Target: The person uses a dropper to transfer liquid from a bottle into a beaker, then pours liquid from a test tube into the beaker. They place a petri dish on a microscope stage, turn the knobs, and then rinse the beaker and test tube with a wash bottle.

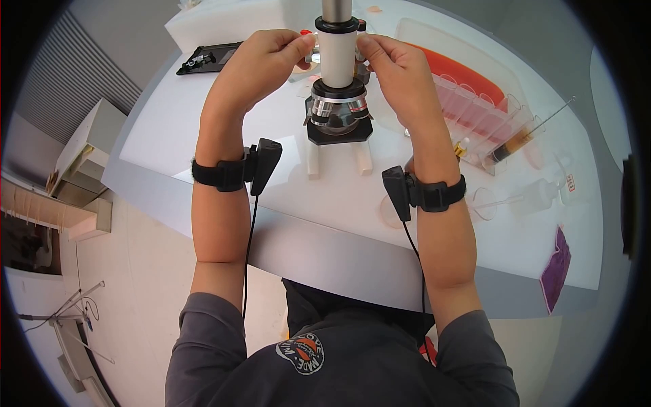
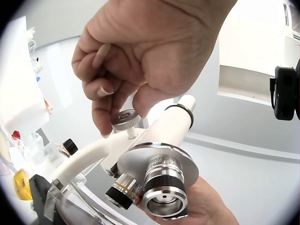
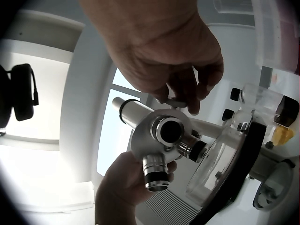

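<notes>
A white microscope stands upright in front of me, its black stage below the silver objective lenses. My left hand is at the left side of its tube, and my right hand is at the right side. In the left wrist view, the thumb and fingers of the left hand pinch a ridged silver focus knob. On the opposite side, the right hand's thumb and fingertips pinch the matching focus knob, seen edge-on in the right wrist view. Each hand partly hides its own knob.
A rack of clear tubes stands at the right before an orange-red tray; one tube holds brown liquid. Nearer are a clear bottle and a purple cloth at the table edge. A black tray lies back left.
</notes>
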Tool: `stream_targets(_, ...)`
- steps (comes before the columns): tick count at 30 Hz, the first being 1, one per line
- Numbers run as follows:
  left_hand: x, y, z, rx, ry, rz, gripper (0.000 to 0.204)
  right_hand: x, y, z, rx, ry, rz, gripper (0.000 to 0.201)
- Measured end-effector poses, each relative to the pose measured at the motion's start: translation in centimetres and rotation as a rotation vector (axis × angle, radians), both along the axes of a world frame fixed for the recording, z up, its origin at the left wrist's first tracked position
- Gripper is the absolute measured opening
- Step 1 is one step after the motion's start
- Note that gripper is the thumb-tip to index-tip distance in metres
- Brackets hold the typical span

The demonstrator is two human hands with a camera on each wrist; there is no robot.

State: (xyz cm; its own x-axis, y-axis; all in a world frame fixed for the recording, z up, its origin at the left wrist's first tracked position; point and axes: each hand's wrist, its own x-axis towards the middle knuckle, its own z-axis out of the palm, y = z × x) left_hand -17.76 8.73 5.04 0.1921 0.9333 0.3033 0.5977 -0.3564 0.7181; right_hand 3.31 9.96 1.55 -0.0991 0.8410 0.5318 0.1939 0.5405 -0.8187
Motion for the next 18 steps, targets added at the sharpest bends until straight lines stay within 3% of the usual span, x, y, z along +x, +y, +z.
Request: stream_targets(18, 0.51, -0.37, 0.13, -0.038, -0.012, 0.07, 0.048, 0.0, -0.1, 0.1, -0.039, -0.01, 0.01, 0.047)
